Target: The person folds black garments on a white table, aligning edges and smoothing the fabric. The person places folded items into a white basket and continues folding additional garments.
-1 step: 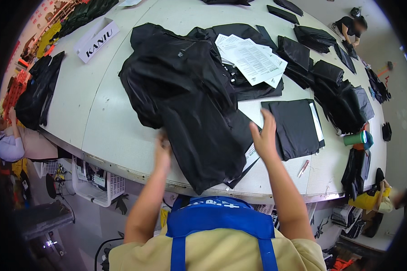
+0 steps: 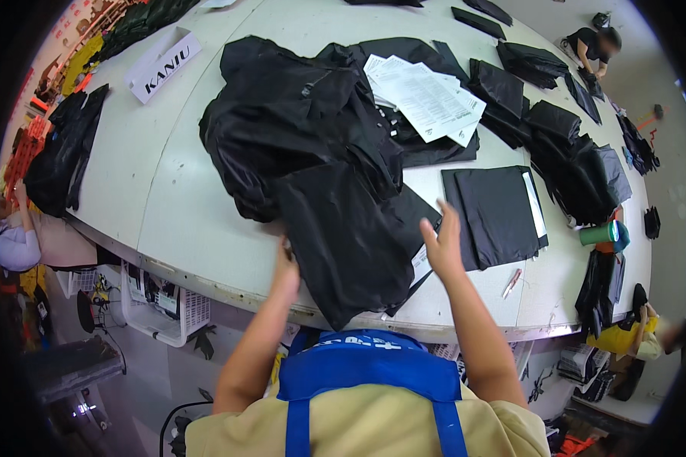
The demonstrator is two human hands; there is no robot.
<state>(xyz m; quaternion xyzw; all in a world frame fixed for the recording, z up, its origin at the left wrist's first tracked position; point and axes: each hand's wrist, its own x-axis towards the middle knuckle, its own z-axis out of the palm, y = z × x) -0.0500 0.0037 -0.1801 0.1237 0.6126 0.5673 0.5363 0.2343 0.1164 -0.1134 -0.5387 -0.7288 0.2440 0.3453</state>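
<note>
Fingers of the right hand (image 2: 445, 247) were spread, the thumb standing well apart from the forefinger, with nothing held between them; that hand was raised at the right side of a black garment (image 2: 343, 244), over the gap before a neatly folded black piece (image 2: 489, 217). Whether its fingertips touched any fabric, I could not tell. Over on the other side, the left hand (image 2: 286, 266) was at the garment's left edge, its fingers partly hidden by the cloth, so I could not tell whether they pinched it or only rested there. The garment was in the middle of the pale table (image 2: 171, 190), its near end reaching almost to the table's front edge, and a white printed sheet (image 2: 421, 263) peeped out just left of the right hand. Farther back, white papers (image 2: 431, 103) were fanned over more black cloth. A slim red-and-white tool (image 2: 512, 283) lay near the folded piece, a green cylinder (image 2: 598, 233) farther right, and a white open box (image 2: 162, 65) stood at the far left.
</note>
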